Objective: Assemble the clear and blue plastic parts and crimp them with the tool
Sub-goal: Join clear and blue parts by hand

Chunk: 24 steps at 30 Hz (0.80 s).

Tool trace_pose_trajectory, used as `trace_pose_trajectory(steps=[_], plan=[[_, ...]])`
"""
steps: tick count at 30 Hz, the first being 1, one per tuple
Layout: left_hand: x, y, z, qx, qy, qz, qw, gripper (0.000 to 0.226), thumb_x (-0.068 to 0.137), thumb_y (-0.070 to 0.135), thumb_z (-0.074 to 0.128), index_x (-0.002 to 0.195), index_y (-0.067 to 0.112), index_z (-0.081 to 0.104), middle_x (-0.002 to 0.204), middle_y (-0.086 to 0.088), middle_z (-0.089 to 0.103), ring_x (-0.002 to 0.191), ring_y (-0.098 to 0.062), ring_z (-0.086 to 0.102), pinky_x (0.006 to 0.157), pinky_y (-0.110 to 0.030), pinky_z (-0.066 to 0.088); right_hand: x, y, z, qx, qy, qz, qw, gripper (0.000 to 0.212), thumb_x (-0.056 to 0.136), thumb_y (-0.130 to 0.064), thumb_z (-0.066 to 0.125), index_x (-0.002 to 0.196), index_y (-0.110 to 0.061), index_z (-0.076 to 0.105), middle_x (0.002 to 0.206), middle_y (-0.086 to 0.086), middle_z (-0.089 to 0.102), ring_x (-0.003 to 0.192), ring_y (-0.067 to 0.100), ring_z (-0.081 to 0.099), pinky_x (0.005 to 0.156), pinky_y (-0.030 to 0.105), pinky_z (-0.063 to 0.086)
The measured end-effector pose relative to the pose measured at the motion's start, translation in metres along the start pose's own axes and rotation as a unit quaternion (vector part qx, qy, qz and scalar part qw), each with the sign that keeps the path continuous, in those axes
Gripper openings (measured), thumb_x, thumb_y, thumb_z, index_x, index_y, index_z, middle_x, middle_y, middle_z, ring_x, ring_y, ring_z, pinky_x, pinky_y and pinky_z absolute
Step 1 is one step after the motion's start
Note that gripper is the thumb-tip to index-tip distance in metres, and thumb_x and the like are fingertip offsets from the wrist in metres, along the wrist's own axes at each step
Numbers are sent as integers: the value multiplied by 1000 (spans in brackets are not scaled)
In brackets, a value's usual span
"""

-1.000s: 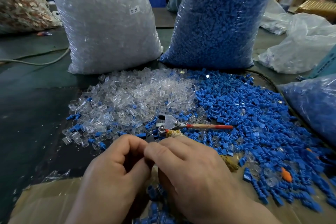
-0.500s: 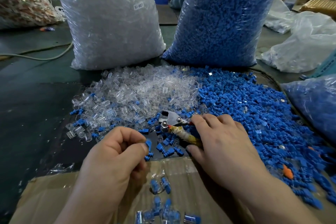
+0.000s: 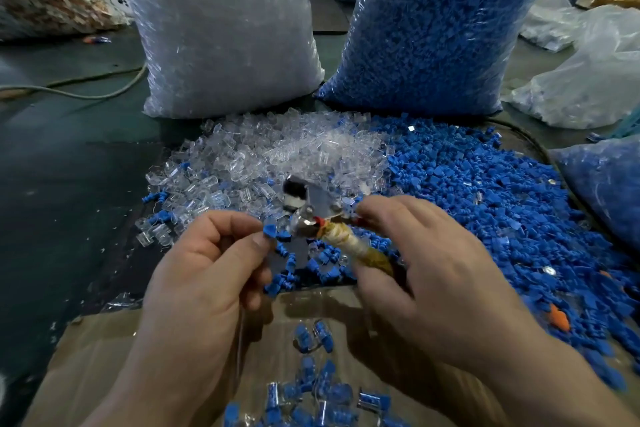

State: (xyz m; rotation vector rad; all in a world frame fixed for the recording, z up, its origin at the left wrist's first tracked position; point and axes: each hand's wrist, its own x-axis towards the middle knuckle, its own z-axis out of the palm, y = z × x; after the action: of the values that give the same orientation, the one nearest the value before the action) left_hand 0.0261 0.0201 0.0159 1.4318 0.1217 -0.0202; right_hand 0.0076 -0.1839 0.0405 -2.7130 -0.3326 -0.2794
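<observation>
My left hand (image 3: pixel 207 274) pinches a small blue plastic part (image 3: pixel 270 230) between thumb and forefinger, its blue end showing. My right hand (image 3: pixel 440 274) grips the crimping tool (image 3: pixel 332 222) by its cloth-wrapped and red handles, lifted off the table. The tool's metal jaws point left and up, close beside the pinched part; the jaws are blurred. Behind them lie a heap of clear parts (image 3: pixel 277 156) and a heap of blue parts (image 3: pixel 485 191).
A tall bag of clear parts (image 3: pixel 221 31) and a tall bag of blue parts (image 3: pixel 436 28) stand at the back. Several assembled pieces (image 3: pixel 311 388) lie on cardboard (image 3: pixel 104 357) in front. Another blue-filled bag (image 3: pixel 606 184) sits at the right; a cable (image 3: pixel 86 87) runs at left.
My right hand reached to the tool on the table, took hold of it and raised it toward my left hand. My left hand kept the blue part and rose slightly.
</observation>
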Motion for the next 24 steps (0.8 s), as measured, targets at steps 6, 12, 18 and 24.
trace_pose_trajectory(steps=[6, 12, 18, 24], plan=[[-1, 1, 3, -7, 1, 34, 999, 11, 70, 26, 66, 79, 28, 72, 67, -6, 68, 51, -8, 57, 39, -19, 44, -2, -4, 1, 10, -42, -34, 998, 54, 80, -48, 41, 132, -33, 42, 115, -20, 50, 107, 2, 42, 88, 19, 35], [-1, -3, 2, -12, -2, 69, 998, 10, 70, 23, 65, 76, 29, 71, 68, -4, 66, 53, -9, 57, 39, -18, 42, -2, 0, 2, 11, -40, -35, 998, 55, 80, -49, 40, 133, -35, 41, 116, -23, 47, 109, 0, 41, 89, 18, 35], [-1, -4, 2, -8, -3, 90, 996, 11, 70, 24, 65, 77, 30, 71, 68, -2, 66, 53, -9, 57, 39, -17, 42, -2, 2, 0, 9, -50, -46, 998, 58, 79, -53, 40, 136, -39, 35, 120, -26, 41, 111, -4, 37, 88, 10, 30], [-1, -7, 1, 5, 9, 120, 993, 12, 72, 24, 68, 78, 34, 70, 70, -2, 68, 52, -9, 59, 40, -18, 43, -2, 2, -1, 30, -50, -52, 997, 57, 79, -53, 40, 135, -42, 33, 121, -28, 39, 114, -4, 37, 91, 15, 33]])
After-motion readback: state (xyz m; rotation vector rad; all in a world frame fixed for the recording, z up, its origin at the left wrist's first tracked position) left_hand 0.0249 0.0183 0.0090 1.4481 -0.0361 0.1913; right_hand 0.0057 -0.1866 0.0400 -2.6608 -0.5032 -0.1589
